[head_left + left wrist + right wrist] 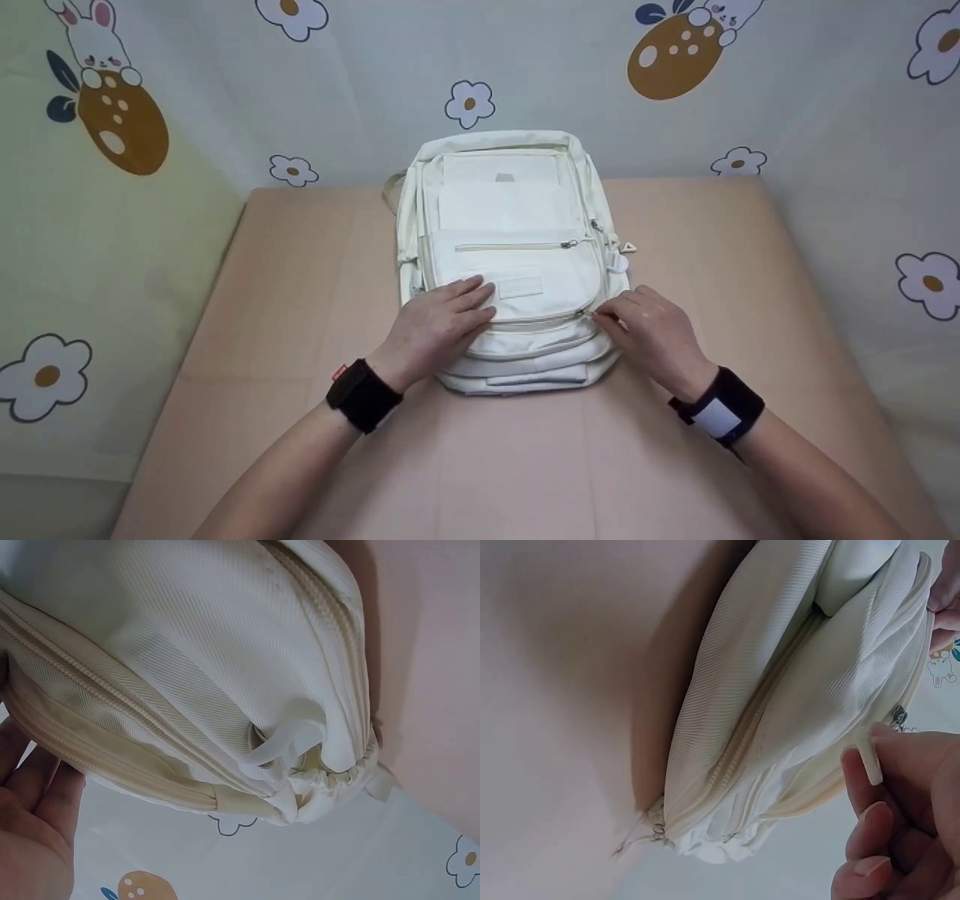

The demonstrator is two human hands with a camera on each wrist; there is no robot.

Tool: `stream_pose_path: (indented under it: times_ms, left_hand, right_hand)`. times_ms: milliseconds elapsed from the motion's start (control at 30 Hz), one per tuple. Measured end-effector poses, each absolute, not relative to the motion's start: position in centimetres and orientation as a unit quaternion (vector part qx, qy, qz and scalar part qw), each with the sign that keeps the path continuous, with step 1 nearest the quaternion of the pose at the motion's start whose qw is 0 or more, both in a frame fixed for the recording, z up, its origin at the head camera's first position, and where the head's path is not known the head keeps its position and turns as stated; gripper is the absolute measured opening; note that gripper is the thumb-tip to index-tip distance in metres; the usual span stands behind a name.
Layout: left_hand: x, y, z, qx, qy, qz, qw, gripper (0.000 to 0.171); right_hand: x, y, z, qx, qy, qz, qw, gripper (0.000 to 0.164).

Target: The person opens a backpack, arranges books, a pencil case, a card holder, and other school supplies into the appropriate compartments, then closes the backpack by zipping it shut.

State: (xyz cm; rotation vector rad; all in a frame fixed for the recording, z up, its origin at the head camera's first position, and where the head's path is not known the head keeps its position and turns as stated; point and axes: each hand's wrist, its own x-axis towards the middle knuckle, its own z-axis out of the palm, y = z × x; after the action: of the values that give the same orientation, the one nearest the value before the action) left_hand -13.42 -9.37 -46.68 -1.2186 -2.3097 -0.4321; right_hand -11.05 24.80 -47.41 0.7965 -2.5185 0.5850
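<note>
A cream backpack [517,210] lies with its front facing up, its top toward the back wall. My left hand [439,326] rests on the lower left of its front pocket, fingers fairly straight, beside a stitched label [520,287]. At the pocket's right side, my right hand [654,330] pinches a pale zipper pull [868,757] between thumb and forefinger. The metal slider [898,717] sits just beyond the fingertips. In the left wrist view, side zippers [97,682] and a pale strap loop [289,742] show.
Beneath the backpack is a pinkish-tan tabletop [300,300]. A pale cloth [375,75] printed with flowers and rabbits hangs behind and at both sides. Black bands circle the left wrist [365,397] and right wrist [731,397].
</note>
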Motion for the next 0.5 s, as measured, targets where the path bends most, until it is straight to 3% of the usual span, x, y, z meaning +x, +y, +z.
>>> stream_pose_path:
  times_ms: [300,500]
  left_hand:
    - [-12.5,-7.3,-45.5,-0.433,-0.851,-0.139,0.262,0.023]
    - [-12.0,-4.7,-44.3,-0.424,-0.857,-0.131,0.263,0.028]
  right_hand:
    - [-11.1,24.7,-47.6,0.304,-0.900,0.194,0.245,0.012]
    - [-11.0,24.5,-47.6,0.287,-0.906,0.205,0.234,0.011]
